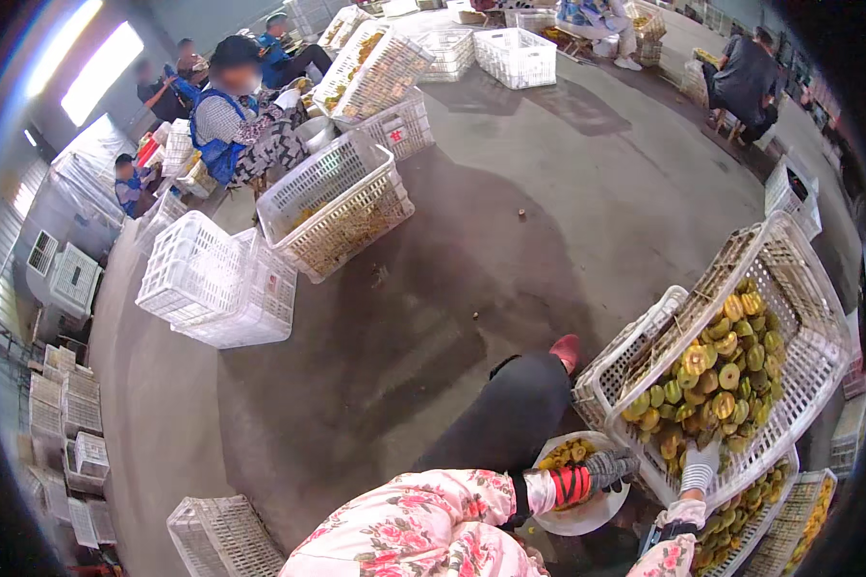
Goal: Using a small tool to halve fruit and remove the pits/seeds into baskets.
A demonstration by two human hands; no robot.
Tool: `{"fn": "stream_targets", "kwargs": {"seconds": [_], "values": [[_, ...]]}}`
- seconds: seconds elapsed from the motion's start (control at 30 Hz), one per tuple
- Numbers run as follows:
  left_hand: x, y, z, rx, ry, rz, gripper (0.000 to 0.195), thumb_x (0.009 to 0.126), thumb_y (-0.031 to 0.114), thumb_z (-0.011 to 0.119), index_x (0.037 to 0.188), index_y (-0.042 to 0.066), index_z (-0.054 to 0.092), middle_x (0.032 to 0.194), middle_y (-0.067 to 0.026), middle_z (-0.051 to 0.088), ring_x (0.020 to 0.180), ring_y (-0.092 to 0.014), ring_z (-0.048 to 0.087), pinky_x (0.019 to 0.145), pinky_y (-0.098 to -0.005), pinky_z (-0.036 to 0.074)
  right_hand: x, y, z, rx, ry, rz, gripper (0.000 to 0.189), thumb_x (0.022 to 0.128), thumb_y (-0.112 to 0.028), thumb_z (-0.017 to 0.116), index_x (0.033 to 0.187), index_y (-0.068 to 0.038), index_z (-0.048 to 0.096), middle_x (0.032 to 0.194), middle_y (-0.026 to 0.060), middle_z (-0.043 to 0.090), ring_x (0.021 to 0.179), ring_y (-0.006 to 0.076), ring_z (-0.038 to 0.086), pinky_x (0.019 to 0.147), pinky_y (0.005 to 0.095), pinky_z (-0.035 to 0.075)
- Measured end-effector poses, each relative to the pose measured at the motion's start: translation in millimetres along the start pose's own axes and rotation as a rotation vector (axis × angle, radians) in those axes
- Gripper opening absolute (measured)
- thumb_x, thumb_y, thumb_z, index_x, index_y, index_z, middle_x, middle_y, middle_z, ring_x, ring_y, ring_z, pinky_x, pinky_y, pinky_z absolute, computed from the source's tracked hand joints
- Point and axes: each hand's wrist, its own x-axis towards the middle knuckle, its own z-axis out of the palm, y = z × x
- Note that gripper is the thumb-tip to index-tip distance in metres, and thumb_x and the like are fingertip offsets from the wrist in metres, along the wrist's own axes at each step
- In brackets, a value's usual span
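My left hand, in a dark grey glove with a red wrap at the wrist, is over the edge of a white bowl that holds small yellow-orange pieces. Whether it holds something is hard to see. My right hand, in a white striped glove, reaches into the lower part of a tilted white plastic crate. Its fingers are among cut green-yellow round fruit, many with a pale ring on top, and are partly hidden. The crate rests on other crates.
More crates of fruit stand below and beside the tilted one. A crate is at the lower left. Stacked white crates and a large crate stand ahead. Several people sit farther off, one near a crate. Small bits lie on the floor.
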Motion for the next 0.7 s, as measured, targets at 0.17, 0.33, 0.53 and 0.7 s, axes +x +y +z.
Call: {"fn": "stream_targets", "kwargs": {"seconds": [0.17, 0.33, 0.53, 0.7], "values": [[4.3, -8.7, -3.5, -0.007, 0.058, -0.029, 0.030, 0.085, 0.041, 0.044, 0.092, 0.013, 0.054, 0.072, 0.0001, 0.058, 0.050, -0.011, 0.052, 0.043, -0.0264, 0.041, 4.4, -28.0, -6.6, 0.003, -0.055, 0.229, 0.064, 0.076, -0.022, 0.062, 0.130, -0.004, 0.032, 0.114, 0.0264, 0.051, 0.102, 0.0379, 0.052, 0.086, 0.0401, 0.042], [9.3, -18.0, -5.2, -0.083, 0.043, -0.015, 0.031, 0.085, 0.040, 0.045, 0.092, 0.011, 0.054, 0.071, -0.0017, 0.058, 0.047, -0.012, 0.052, 0.041, -0.0254, 0.040, 5.4, -26.7, -7.5, -0.129, -0.015, 0.216, 0.061, 0.076, -0.024, 0.062, 0.128, -0.006, 0.036, 0.108, 0.0220, 0.056, 0.095, 0.0384, 0.055, 0.078, 0.0419, 0.045], [19.9, -31.4, -8.9, 0.024, 0.063, 0.065, 0.030, 0.085, 0.038, 0.045, 0.093, 0.010, 0.055, 0.071, -0.0030, 0.058, 0.048, -0.013, 0.053, 0.039, -0.0259, 0.041, 7.3, -17.0, 3.1, 0.038, 0.100, 0.159, 0.048, 0.077, -0.021, 0.061, 0.116, 0.004, 0.045, 0.106, 0.0202, 0.058, 0.097, 0.0322, 0.057, 0.079, 0.0360, 0.044], [30.4, -58.1, -13.8, 0.208, 0.074, 0.321, 0.030, 0.084, 0.036, 0.045, 0.095, 0.010, 0.055, 0.070, -0.0038, 0.058, 0.049, -0.013, 0.053, 0.038, -0.0271, 0.042, 25.5, 1.6, 28.9, 0.104, 0.111, 0.133, 0.052, 0.080, -0.025, 0.058, 0.120, 0.005, 0.042, 0.110, 0.0212, 0.056, 0.099, 0.0329, 0.055, 0.082, 0.0375, 0.044]]}}
